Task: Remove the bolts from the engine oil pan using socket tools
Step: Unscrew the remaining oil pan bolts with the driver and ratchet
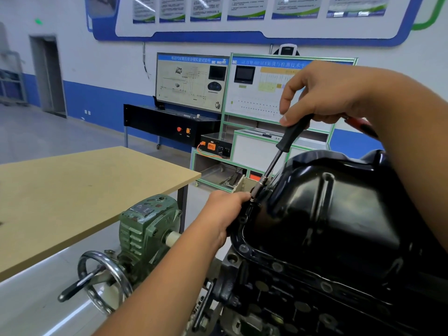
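Observation:
A glossy black oil pan (334, 214) sits upside down on the engine block (278, 301) at the right. A socket driver (278, 156) with a black handle and steel shaft slants down to the pan's far left flange. My right hand (324, 93) grips the top of the handle; a red-handled tool (358, 123) sticks out behind that hand. My left hand (225, 209) holds the flange edge, its fingertips at the socket end, hiding the bolt. Empty bolt holes (243, 248) show along the near flange.
A green gearbox (145, 229) with a steel handwheel (104, 280) stands left of the engine. A tan table (80, 195) lies further left. Training panels and a black console (169, 122) stand against the back wall.

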Tool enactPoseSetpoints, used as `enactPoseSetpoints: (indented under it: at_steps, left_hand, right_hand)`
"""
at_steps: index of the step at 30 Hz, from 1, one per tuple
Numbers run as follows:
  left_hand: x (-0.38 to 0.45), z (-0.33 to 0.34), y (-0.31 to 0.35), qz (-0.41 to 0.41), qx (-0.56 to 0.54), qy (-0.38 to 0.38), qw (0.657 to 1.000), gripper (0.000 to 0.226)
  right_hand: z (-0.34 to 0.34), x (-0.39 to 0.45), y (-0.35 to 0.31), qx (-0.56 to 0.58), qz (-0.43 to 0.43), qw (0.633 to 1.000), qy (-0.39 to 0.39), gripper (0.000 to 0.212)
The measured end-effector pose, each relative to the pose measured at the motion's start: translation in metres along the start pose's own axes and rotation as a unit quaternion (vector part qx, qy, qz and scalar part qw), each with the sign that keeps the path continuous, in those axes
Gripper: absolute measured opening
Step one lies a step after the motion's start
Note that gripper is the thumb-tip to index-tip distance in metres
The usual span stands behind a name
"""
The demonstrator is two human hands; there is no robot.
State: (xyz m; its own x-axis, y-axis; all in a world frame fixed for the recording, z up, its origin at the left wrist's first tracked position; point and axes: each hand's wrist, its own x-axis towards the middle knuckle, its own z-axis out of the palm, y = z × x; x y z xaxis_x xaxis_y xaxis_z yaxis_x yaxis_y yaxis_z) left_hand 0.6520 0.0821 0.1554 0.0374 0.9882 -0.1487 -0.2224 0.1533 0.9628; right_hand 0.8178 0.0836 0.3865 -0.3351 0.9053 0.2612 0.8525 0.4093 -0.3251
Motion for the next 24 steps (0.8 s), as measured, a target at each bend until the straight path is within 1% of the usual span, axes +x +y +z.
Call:
enactPoseSetpoints:
  at_steps: [5, 12, 15, 17, 19, 20, 21, 22, 24]
  left_hand:
    - [0.0024, -0.0007, -0.0013, -0.005, -0.013, -0.006, 1.000, 0.023]
    - [0.0061, -0.0019, -0.0049, -0.002, -0.019, -0.010, 1.000, 0.022]
    - [0.0069, -0.0027, -0.0055, -0.001, -0.021, -0.014, 1.000, 0.021]
    - [0.0070, -0.0034, -0.0052, -0.003, -0.021, -0.016, 1.000, 0.022]
    - [0.0057, -0.0036, -0.0049, -0.004, -0.023, -0.017, 1.000, 0.022]
    - [0.0049, -0.0034, -0.0044, -0.005, -0.023, -0.016, 1.000, 0.021]
    - [0.0041, -0.0033, -0.0038, -0.005, -0.024, -0.016, 1.000, 0.021]
    - [0.0034, -0.0032, -0.0033, -0.006, -0.024, -0.016, 1.000, 0.020]
    - [0.0020, -0.0029, -0.0025, -0.007, -0.024, -0.015, 1.000, 0.020]
  right_hand:
    - [0.0029, -0.0004, -0.0020, -0.013, -0.003, 1.000, -0.015, 0.018]
    - [0.0037, 0.0003, -0.0019, -0.037, -0.013, 0.999, -0.007, 0.018]
    - [0.0029, -0.0017, -0.0041, -0.031, -0.038, 0.998, -0.037, 0.020]
    - [0.0020, -0.0038, -0.0063, -0.048, -0.070, 0.995, -0.049, 0.025]
    - [0.0020, -0.0045, -0.0074, -0.082, -0.097, 0.991, -0.041, 0.027]
    - [0.0026, -0.0041, -0.0078, -0.086, -0.104, 0.990, -0.034, 0.023]
    - [0.0036, -0.0027, -0.0078, -0.076, -0.103, 0.991, -0.030, 0.016]
    - [0.0054, -0.0009, -0.0072, -0.068, -0.087, 0.994, -0.027, 0.014]
    - [0.0082, 0.0030, -0.0060, -0.087, -0.041, 0.995, -0.035, 0.024]
